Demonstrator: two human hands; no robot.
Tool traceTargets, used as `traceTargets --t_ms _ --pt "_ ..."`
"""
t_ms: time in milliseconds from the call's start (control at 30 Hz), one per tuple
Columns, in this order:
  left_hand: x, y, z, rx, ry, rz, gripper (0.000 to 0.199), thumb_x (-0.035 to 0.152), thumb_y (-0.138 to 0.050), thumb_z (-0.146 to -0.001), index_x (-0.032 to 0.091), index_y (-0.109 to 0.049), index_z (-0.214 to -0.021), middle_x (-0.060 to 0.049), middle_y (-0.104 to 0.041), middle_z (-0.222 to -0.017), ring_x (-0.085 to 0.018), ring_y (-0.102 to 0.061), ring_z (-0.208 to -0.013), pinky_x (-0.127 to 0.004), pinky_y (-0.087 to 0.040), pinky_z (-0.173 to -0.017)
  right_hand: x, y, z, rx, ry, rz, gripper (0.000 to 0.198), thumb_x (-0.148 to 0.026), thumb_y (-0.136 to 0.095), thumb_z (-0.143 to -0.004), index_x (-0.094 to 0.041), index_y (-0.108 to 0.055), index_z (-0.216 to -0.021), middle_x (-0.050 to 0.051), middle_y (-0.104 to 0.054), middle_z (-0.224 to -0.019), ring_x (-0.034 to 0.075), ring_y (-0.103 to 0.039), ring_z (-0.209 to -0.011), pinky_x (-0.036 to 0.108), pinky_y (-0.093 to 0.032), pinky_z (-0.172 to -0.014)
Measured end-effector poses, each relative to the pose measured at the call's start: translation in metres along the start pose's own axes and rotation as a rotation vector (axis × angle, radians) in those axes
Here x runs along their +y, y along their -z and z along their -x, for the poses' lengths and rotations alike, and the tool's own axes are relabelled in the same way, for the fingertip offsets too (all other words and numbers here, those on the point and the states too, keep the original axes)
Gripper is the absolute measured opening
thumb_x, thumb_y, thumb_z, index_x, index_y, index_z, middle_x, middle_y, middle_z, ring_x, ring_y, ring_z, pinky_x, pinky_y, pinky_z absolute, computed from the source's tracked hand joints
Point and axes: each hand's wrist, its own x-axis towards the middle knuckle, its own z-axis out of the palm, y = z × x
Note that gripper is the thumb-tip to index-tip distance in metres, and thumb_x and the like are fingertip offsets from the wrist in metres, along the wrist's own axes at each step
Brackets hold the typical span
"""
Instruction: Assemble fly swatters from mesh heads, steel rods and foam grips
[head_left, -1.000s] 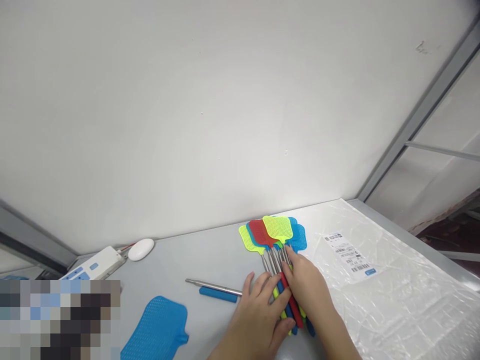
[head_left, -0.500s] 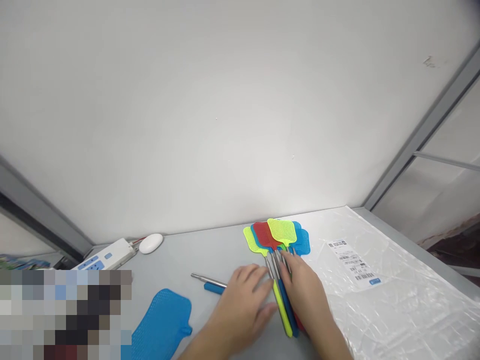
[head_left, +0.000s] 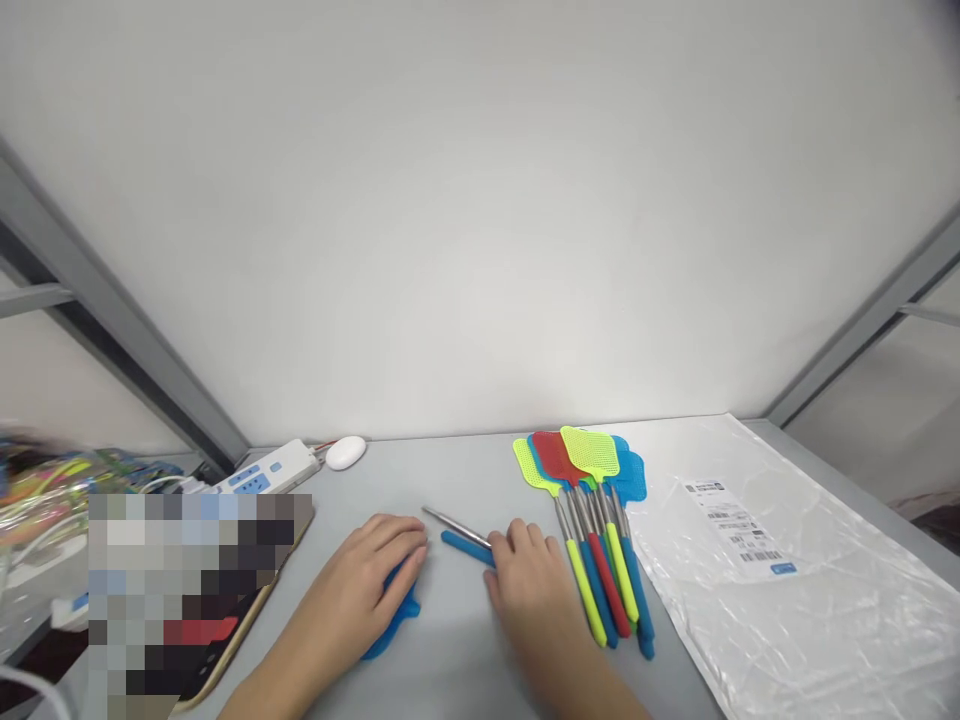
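My left hand (head_left: 375, 572) closes over a loose blue fly swatter head (head_left: 391, 628), covering most of it; its lower edge and socket show below my thumb. To the right, my right hand (head_left: 529, 575) has its fingers curled over the near end of a metal rod (head_left: 456, 525) and the blue handle (head_left: 469, 548) alongside it. How the rod and handle connect is hidden under the fingers. Beyond that hand lies a bundle of fly swatters, with yellow, red and blue heads, among them a red one (head_left: 555, 456) and a yellow one (head_left: 591, 453).
A white plastic mailing bag (head_left: 795, 600) with a label spreads over the right side of the table. At the left stand a white power strip (head_left: 285, 468), a white oval object (head_left: 346, 453) and a blurred-out device (head_left: 247, 620). A wall rises behind.
Both hands have left the swatter bundle and moved left. My left hand is now on the blue swatter head, my right on the rod and blue handle. The view has shifted left.
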Motion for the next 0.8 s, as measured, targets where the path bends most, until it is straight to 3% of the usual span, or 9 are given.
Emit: traceTargets --t_ms 67,200,400,600,800 --pt "-0.003 0.000 0.016 0.002 0.041 -0.004 0.023 0.031 -0.047 -0.095 0.025 -0.063 -0.110 -0.005 -0.062 -0.116 -0.023 -0.053 -0.111 -0.039 -0.045 -0.096 0.000 0.004 -0.004 -0.079 -0.024 -0.007 0.015 -0.016 -0.057 -0.086 -0.020 -0.064 -0.098 0.009 -0.064 -0.095 0.027 -0.057 -0.087 0.037 -0.037 -0.070" --pt "-0.004 0.002 0.040 0.056 0.169 0.023 0.024 0.036 -0.051 -0.092 0.026 -0.063 -0.111 -0.005 -0.060 -0.120 -0.024 -0.051 -0.115 -0.041 -0.044 -0.099 -0.002 0.007 -0.002 -0.104 -0.032 -0.036 0.011 -0.015 -0.052 -0.089 -0.017 -0.062 -0.094 0.009 -0.063 -0.094 0.027 -0.057 -0.088 0.038 -0.037 -0.074" --pt "0.002 0.005 0.053 0.077 0.253 0.080 0.031 0.044 -0.057 -0.088 0.027 -0.063 -0.114 -0.005 -0.058 -0.124 -0.026 -0.049 -0.118 -0.044 -0.043 -0.099 -0.008 0.007 0.006 -0.158 -0.054 -0.156 0.009 -0.019 -0.052 -0.087 -0.015 -0.059 -0.091 0.009 -0.061 -0.092 0.025 -0.056 -0.085 0.035 -0.035 -0.074" --pt "0.020 -0.004 0.045 0.026 0.206 0.059 0.029 0.041 -0.051 -0.092 0.028 -0.061 -0.116 -0.005 -0.056 -0.126 -0.025 -0.045 -0.119 -0.044 -0.040 -0.098 -0.012 0.006 0.012 -0.186 -0.084 -0.184 0.011 -0.025 -0.052 -0.086 -0.016 -0.058 -0.085 0.008 -0.062 -0.085 0.024 -0.057 -0.080 0.034 -0.032 -0.073" --pt "0.040 -0.013 0.013 -0.029 0.151 -0.077 0.034 0.036 -0.055 -0.091 0.030 -0.054 -0.124 -0.006 -0.052 -0.130 -0.027 -0.041 -0.121 -0.045 -0.037 -0.097 -0.008 0.003 0.013 -0.168 -0.043 -0.223 0.021 -0.029 -0.048 -0.089 -0.019 -0.055 -0.071 0.005 -0.062 -0.078 0.021 -0.057 -0.074 0.033 -0.029 -0.069"
